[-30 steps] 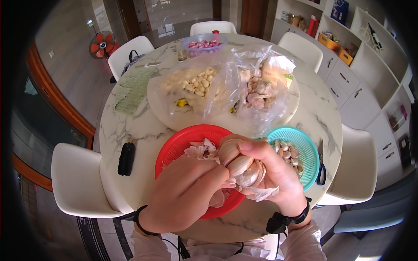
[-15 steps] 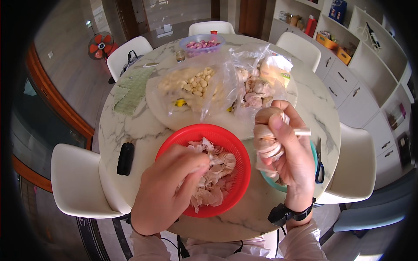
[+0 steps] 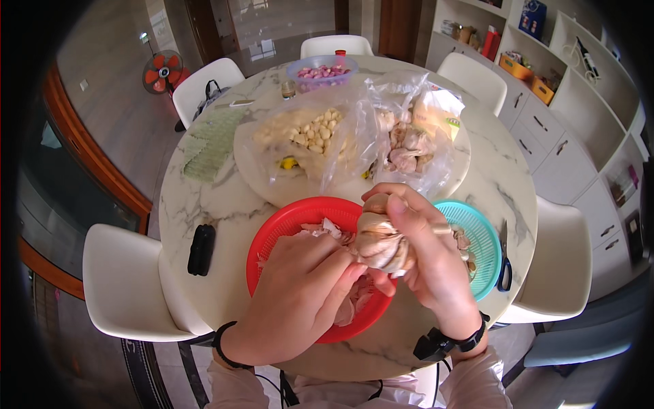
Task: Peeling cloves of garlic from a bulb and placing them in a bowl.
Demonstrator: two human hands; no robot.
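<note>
1. Red plastic serves as the catcher: the colander (image 3: 266,235) stands at the near side of the round marble table (image 3: 228,252) with papery skins (image 3: 351,310) in it, and the garlic bulb (image 3: 383,249) is held just above its right part, a good spot because flakes can drop straight down
2. Let the right hand (image 3: 436,259) be the clamp: its thumb and fingers wrap the bulb from the right and press it securely, which should steady the head without crushing it
3. On the other side, the left hand (image 3: 286,293) has thumb and fingertips drawn close together at the bulb's left edge; whether a scrap of skin is pinched between them I cannot tell
4. Best to nip a loose edge of skin and pull along the clove rather than across it, so it comes away in a longer strip
5. Roll the bulb in the right hand between pulls, giving the left fingertips a fresh side
6. If a clove works loose, ease it off with the thumb; the turquoise basket (image 3: 487,252) on the right, with cloves (image 3: 461,240) in it, is near
7. Mind the scissors (image 3: 505,273) just beside that basket, at its right
</note>
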